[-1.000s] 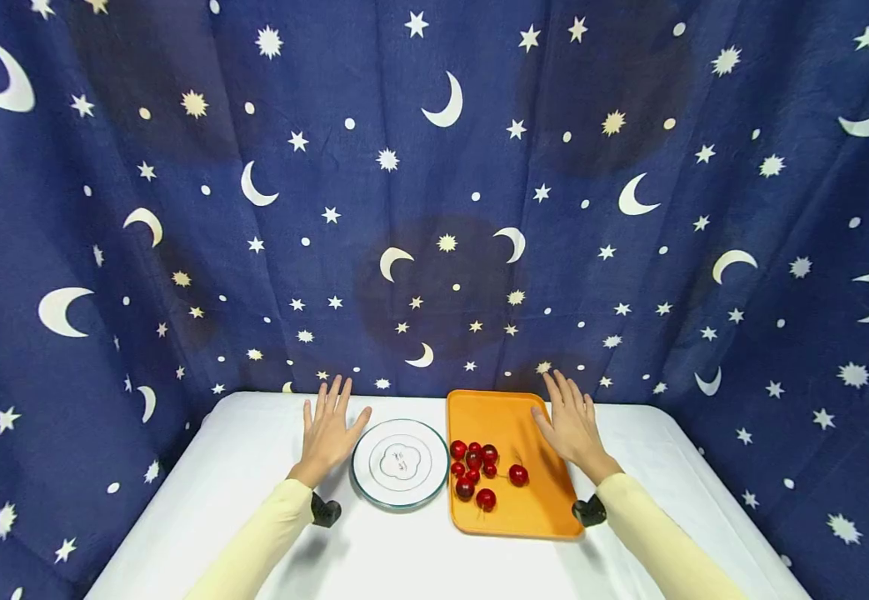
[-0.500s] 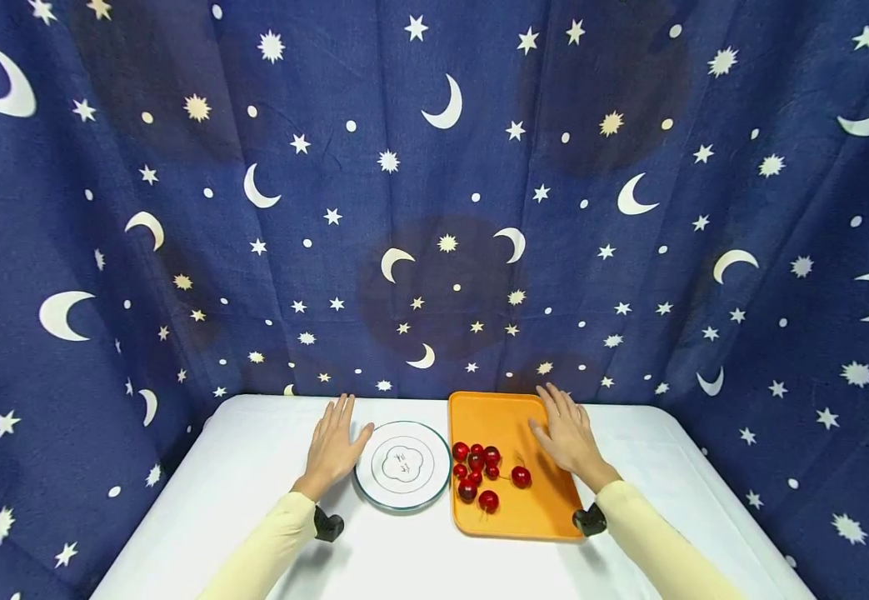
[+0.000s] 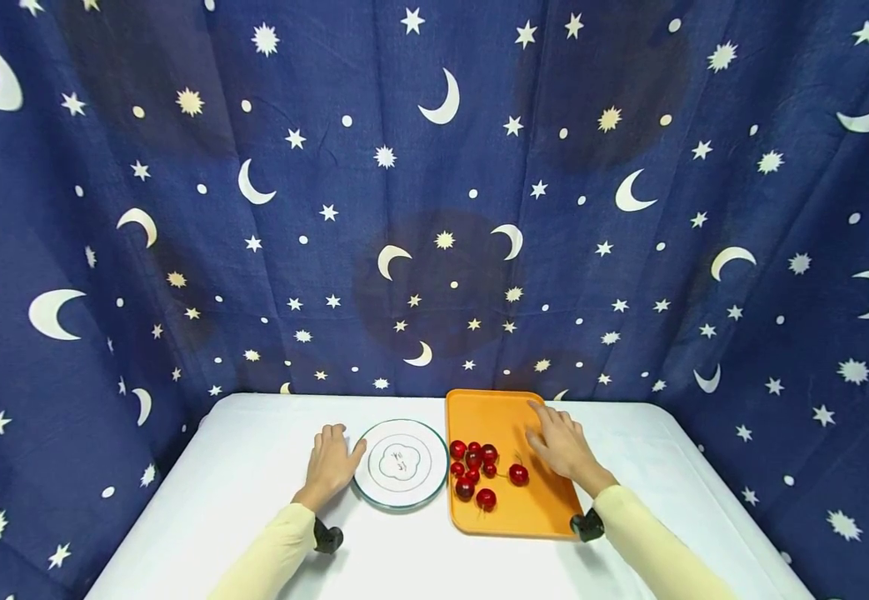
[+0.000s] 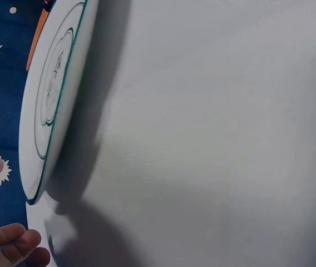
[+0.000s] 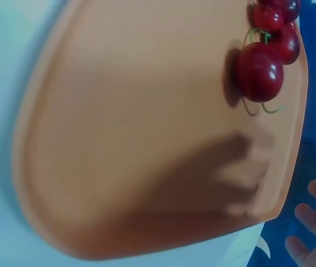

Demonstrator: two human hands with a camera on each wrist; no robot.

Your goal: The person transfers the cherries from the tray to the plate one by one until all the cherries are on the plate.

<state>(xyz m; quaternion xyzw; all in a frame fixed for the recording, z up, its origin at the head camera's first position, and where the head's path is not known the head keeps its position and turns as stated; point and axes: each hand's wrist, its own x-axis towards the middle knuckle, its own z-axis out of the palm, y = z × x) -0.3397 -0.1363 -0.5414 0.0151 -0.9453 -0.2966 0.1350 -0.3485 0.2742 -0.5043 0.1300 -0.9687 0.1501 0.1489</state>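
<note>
One left hand (image 3: 328, 468) near plate rim (image 3: 404, 498), right hand (image 3: 565, 447) above bare tray side (image 3: 537, 510)

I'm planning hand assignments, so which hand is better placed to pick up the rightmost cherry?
Likely the right hand: it is empty, over the right side of the orange tray, near the rightmost cherry. The left hand is across the white plate from the tray.

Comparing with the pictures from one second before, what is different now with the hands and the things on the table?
The left hand and right hand have both moved lower in the head view, and their fingers are more bent. Neither has taken hold of anything. The plate, the orange tray and the cherries stayed as they were.
</note>
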